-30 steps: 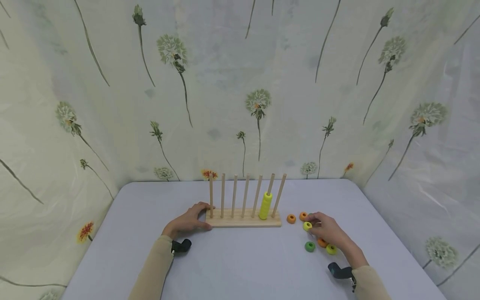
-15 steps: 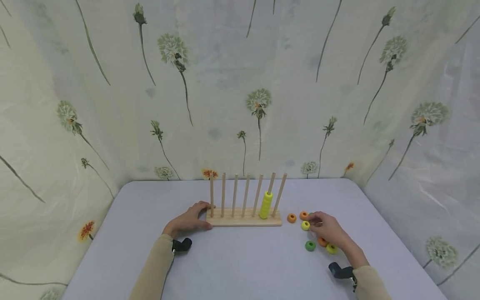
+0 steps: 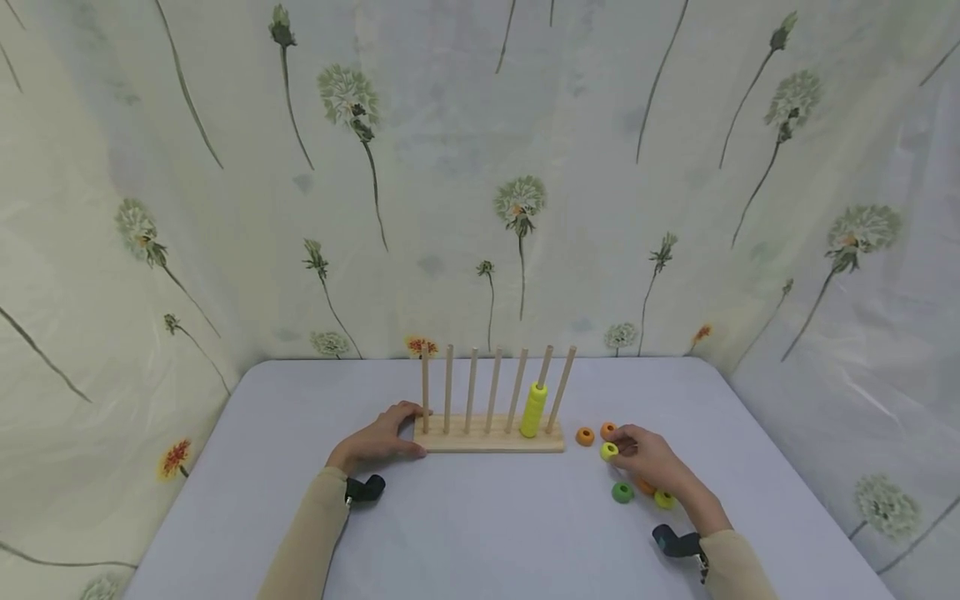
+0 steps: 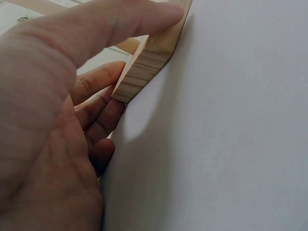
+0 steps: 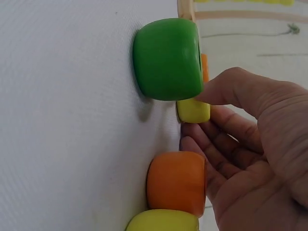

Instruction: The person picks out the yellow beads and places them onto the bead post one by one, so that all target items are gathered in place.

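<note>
In the head view my left hand (image 3: 381,435) grips the left end of a wooden peg rack (image 3: 487,445), thumb at the front edge and fingers behind. The left wrist view shows that thumb lying along the base (image 4: 144,72). Several yellow beads (image 3: 533,410) are stacked on the rack's second peg from the right. My right hand (image 3: 652,458) pinches a yellow bead (image 3: 609,452) low over the table, right of the rack. In the right wrist view a green bead (image 5: 168,60) partly covers this pinched yellow bead (image 5: 194,110).
Two orange beads, one nearer the rack (image 3: 585,437) and one by the right fingertips (image 3: 608,431), lie on the white table (image 3: 480,533). Under the right hand are a green bead (image 3: 622,492), another orange bead (image 3: 646,486) and a yellow bead (image 3: 663,499). A flowered curtain (image 3: 480,167) hangs behind.
My right hand has shifted slightly left with the yellow bead, toward the rack. My left hand keeps its grip on the rack's end.
</note>
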Demonstrator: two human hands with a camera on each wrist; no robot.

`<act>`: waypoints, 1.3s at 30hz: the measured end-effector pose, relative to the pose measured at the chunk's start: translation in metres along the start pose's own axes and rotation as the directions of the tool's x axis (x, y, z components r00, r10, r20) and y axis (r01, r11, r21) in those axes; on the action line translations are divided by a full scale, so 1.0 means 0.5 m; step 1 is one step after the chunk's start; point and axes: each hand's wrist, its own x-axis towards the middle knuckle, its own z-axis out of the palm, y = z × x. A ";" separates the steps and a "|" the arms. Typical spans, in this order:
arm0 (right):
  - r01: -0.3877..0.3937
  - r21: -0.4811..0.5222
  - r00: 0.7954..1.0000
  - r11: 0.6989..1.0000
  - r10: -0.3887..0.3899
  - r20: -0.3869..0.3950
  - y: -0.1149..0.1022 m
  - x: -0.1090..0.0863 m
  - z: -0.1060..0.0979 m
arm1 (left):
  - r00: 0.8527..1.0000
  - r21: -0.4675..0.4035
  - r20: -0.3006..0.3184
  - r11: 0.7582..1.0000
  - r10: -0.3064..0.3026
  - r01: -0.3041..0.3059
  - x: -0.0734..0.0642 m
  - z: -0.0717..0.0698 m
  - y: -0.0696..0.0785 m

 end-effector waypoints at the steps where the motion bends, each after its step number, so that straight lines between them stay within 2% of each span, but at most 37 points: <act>1: 0.005 -0.003 1.000 1.000 -0.005 -0.003 0.001 0.000 0.000 | 1.000 0.000 -0.002 1.000 0.007 -0.007 0.000 0.000 0.000; 9: 0.008 0.002 0.999 1.000 -0.008 -0.034 -0.001 -0.011 -0.008 | 1.000 0.003 -0.003 1.000 -0.001 0.001 0.005 0.000 -0.004; 14: 0.015 0.005 0.998 1.000 -0.015 -0.056 -0.013 -0.016 -0.021 | 1.000 -0.030 0.007 1.000 0.000 0.000 0.003 0.001 -0.004; 27: 0.105 -0.019 0.982 0.994 -0.107 -0.153 -0.065 -0.018 -0.068 | 1.000 -0.034 0.011 0.999 0.022 -0.021 -0.003 -0.002 0.002; 39: 0.196 -0.012 0.959 0.981 -0.194 -0.206 -0.115 -0.011 -0.102 | 1.000 -0.038 0.005 0.999 -0.002 0.002 -0.005 0.002 0.002</act>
